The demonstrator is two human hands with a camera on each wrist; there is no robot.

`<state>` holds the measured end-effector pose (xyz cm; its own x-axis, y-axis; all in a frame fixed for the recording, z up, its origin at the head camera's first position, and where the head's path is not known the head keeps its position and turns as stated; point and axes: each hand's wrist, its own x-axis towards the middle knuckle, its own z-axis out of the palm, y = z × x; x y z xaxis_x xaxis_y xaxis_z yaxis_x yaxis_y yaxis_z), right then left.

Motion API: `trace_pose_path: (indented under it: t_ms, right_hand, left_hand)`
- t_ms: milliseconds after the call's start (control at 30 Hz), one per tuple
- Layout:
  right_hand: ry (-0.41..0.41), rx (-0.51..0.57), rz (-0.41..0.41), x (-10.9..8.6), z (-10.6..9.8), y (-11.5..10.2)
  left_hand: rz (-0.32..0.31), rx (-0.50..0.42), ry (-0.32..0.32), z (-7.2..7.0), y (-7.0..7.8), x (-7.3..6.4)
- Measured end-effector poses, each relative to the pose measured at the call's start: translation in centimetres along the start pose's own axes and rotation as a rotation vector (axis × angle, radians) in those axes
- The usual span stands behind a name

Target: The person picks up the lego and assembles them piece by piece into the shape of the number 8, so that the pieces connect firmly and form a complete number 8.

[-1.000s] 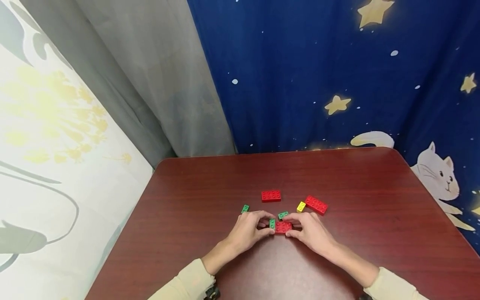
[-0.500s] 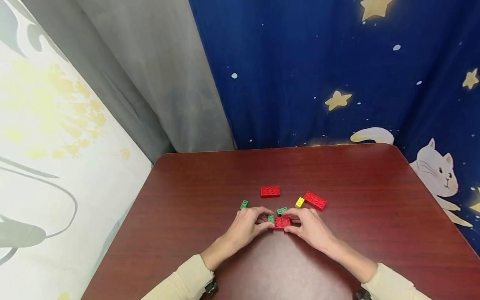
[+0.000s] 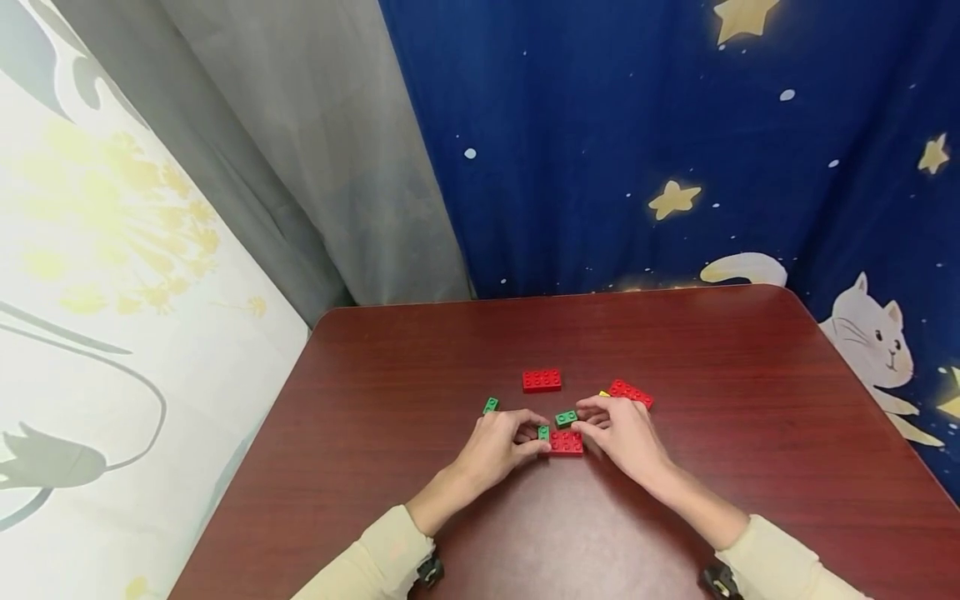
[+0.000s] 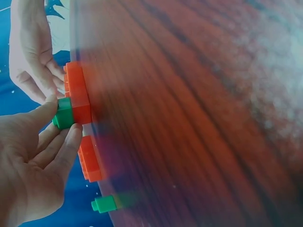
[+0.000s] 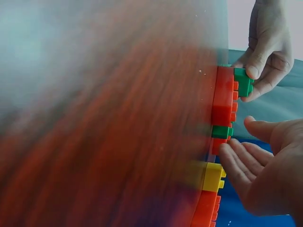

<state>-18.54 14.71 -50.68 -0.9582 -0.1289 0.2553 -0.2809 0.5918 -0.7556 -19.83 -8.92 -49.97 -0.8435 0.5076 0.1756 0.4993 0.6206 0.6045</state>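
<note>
- Left hand point(image 3: 491, 450) pinches a green brick point(image 3: 543, 433) atop the left end of a red brick point(image 3: 567, 444); level, straight-down pressure suits the studs.
- Right hand point(image 3: 626, 433), thumb apart, grips nothing beside the second green brick point(image 3: 566, 419), behind the red; pinching its sides squarely would help.

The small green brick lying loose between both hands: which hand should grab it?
Probably the right hand: it's free, beside that small green plastic brick. The left hand pinches another green brick atop a red plastic brick.
</note>
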Motion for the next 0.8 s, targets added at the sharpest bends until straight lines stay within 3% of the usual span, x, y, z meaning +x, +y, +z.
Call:
trace_pose_path:
  t_ms: [200, 800]
  right_hand:
    - [0.002, -0.040, 0.073, 0.3, 0.6, -0.3]
    - [0.039, -0.264, 0.063, 1.2, 2.2, -1.2]
  left_hand:
    - [-0.001, 0.009, -0.007, 0.0, 0.1, 0.0]
    - [0.025, 0.021, 0.001, -0.1, -0.1, 0.1]
